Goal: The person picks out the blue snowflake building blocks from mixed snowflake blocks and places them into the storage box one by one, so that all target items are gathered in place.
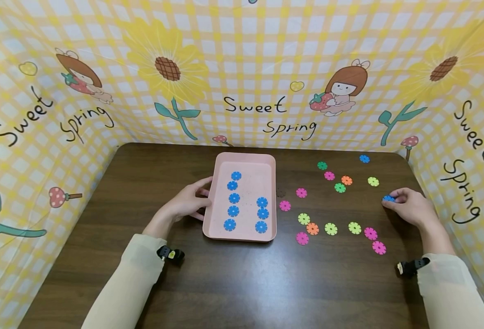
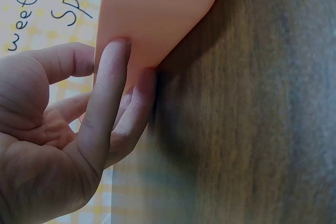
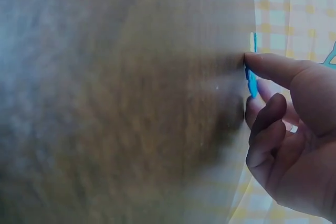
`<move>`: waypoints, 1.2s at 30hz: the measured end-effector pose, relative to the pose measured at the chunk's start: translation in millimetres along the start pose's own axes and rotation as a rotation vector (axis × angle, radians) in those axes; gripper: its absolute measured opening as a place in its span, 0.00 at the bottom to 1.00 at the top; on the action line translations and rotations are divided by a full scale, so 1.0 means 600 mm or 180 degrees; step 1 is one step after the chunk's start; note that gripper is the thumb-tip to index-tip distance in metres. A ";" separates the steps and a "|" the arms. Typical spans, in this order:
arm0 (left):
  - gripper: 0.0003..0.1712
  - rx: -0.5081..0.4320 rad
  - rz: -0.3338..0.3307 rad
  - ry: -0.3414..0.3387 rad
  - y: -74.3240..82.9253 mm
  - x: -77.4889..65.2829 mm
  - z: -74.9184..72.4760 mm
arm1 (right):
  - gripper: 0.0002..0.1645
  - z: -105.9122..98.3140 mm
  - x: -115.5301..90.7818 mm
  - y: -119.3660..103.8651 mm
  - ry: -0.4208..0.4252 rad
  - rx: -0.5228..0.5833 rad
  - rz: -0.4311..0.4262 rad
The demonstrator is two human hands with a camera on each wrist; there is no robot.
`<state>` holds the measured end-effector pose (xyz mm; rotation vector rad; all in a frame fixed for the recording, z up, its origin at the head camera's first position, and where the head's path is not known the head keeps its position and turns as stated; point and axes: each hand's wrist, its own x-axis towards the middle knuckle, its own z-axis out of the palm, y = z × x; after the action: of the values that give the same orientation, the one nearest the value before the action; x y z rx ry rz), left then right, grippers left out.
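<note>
My left hand is at the left side of a pink tray. In the left wrist view its extended fingers touch the tray's outer wall. Inside the tray lie several blue notched flower-shaped discs in two uneven columns, the longer one on the left. At the table's right side, my right hand pinches another blue notched disc between thumb and fingertips. That disc shows almost edge-on in the right wrist view, close over the tabletop.
Right of the tray, pink, green, orange and yellow-green discs lie scattered on the dark wooden table. One blue disc lies near the back edge. Checked printed cloth encloses the back and sides.
</note>
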<state>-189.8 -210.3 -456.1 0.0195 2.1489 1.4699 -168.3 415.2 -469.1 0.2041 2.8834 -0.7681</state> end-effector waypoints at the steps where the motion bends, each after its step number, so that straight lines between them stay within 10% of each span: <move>1: 0.48 0.0000 -0.0006 0.0002 0.000 0.000 0.000 | 0.32 0.001 -0.001 0.000 0.0014 0.0016 -0.0019; 21: 0.47 -0.0013 0.0011 -0.0030 0.000 0.001 0.000 | 0.22 0.019 -0.001 -0.030 0.0015 0.0212 -0.0512; 36: 0.47 0.0029 0.0003 0.0001 -0.002 -0.001 0.000 | 0.23 0.040 0.007 -0.146 -0.0368 0.0473 -0.0834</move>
<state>-189.0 -210.9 -456.8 0.0234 2.1562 1.4608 -184.4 328.2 -448.3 -0.2003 2.7765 -1.0033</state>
